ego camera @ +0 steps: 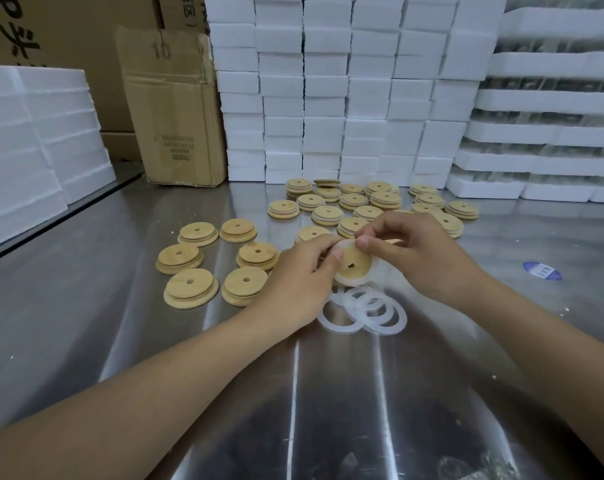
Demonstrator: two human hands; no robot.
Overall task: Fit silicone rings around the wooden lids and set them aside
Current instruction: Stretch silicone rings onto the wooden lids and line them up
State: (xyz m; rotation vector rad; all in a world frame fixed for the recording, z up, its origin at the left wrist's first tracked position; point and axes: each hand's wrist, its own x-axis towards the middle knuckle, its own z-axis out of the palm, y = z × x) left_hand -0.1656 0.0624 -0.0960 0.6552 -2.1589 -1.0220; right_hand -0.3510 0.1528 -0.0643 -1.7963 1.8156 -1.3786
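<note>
Mid-frame: left hand [293, 268] and right hand [411, 251] both pinch lid [354, 266], ring [373, 268] half-seated; unseated arc under right fingertips.

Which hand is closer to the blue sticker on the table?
Right. The right hand sits left of the blue sticker; the left hand is farther left, beyond the held lid.

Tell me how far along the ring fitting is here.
Done: the far lids show whitish bands, apparently ringed. In hand: left hand and right hand work a ring onto one lid. Left: six bare lids beside the left hand, and loose rings.
</note>
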